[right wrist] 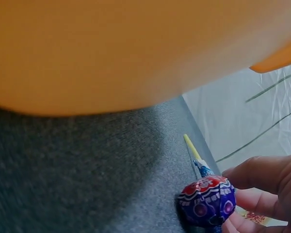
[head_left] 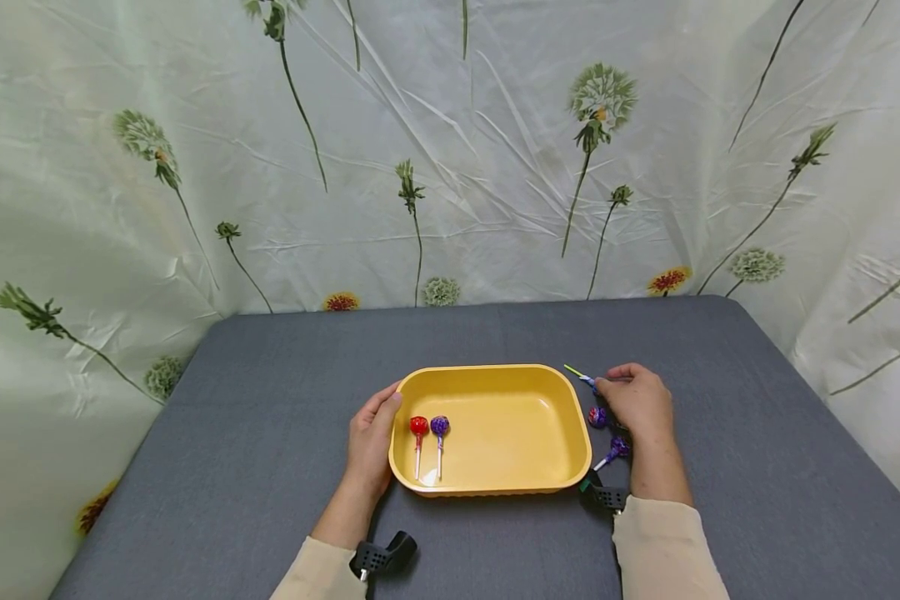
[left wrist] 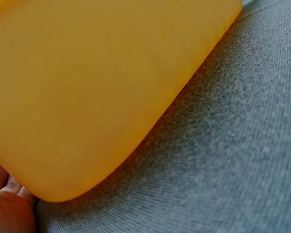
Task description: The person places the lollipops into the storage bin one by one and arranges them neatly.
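A yellow plastic tray [head_left: 495,492] lies on the table with a red lollipop [head_left: 418,426] and a purple lollipop [head_left: 439,426] side by side at its left end. My left hand [head_left: 372,437] holds the tray's left side, thumb at the rim; the left wrist view shows its fingers against the outer wall. Beyond the tray's right rim, my right hand [head_left: 640,402] pinches a blue-wrapped lollipop with a yellow-green stick [head_left: 573,371], its head hidden by the fingers. Just nearer lies a purple-and-red lollipop [right wrist: 207,201], close to the fingertips in the right wrist view.
Another purple lollipop [head_left: 618,447] lies beside the right wrist, its white stick toward the tray. Black wrist cameras [head_left: 385,554] are strapped to both wrists. The grey cloth-covered table [head_left: 285,375] ends at a pale curtain [head_left: 495,167] printed with flowers.
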A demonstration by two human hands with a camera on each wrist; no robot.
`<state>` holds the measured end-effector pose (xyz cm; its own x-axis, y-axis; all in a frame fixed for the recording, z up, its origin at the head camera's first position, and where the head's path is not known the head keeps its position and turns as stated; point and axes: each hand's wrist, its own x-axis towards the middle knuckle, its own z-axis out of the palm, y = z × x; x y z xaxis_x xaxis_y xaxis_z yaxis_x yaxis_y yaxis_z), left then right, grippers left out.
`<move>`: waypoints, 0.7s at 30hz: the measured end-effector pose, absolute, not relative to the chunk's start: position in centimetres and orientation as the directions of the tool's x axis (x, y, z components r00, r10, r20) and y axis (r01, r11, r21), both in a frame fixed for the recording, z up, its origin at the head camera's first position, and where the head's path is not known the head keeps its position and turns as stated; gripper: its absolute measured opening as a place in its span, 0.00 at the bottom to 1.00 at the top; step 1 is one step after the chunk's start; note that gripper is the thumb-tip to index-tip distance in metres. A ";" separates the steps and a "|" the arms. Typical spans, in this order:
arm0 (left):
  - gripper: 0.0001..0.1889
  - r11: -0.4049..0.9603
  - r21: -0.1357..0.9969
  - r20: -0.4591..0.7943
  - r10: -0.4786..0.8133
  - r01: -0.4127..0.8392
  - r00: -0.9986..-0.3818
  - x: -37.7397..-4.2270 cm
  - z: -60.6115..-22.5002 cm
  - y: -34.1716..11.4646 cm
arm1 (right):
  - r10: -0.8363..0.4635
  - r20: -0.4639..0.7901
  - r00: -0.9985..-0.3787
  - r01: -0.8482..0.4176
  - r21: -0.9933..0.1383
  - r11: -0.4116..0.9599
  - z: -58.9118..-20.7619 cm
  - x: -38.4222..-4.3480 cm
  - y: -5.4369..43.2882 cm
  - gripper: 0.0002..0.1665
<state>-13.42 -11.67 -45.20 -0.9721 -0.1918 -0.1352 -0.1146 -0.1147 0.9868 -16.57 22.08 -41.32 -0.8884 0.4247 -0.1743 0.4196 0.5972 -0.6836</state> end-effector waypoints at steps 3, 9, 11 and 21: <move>0.23 -0.110 0.987 -0.137 -0.190 -0.118 -0.972 -13.4 -45.2 -11.7 | 0.421 -0.174 -0.890 0.418 -0.680 0.602 -41.3 -16.6 22.2 0.24; 0.23 -0.104 0.988 -0.135 -0.188 -0.117 -0.973 -13.3 -45.2 -11.6 | 0.386 -0.217 -0.896 0.399 -0.773 0.493 -41.0 -16.7 22.6 0.24; 0.23 -0.105 0.988 -0.134 -0.190 -0.116 -0.973 -13.4 -45.2 -11.6 | 0.376 -0.243 -0.894 0.395 -0.823 0.408 -40.7 -16.8 22.7 0.23; 0.23 -0.106 0.987 -0.140 -0.202 -0.120 -0.969 -13.4 -45.2 -11.6 | 0.275 -0.230 -0.934 0.315 -0.894 0.319 -37.9 -16.0 23.5 0.28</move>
<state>-13.43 -11.57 -45.17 -0.9694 -0.2017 -0.1398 -0.1204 -0.1055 0.9871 -16.01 23.47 -37.94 -0.9335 0.2747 -0.2303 0.3145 0.3193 -0.8939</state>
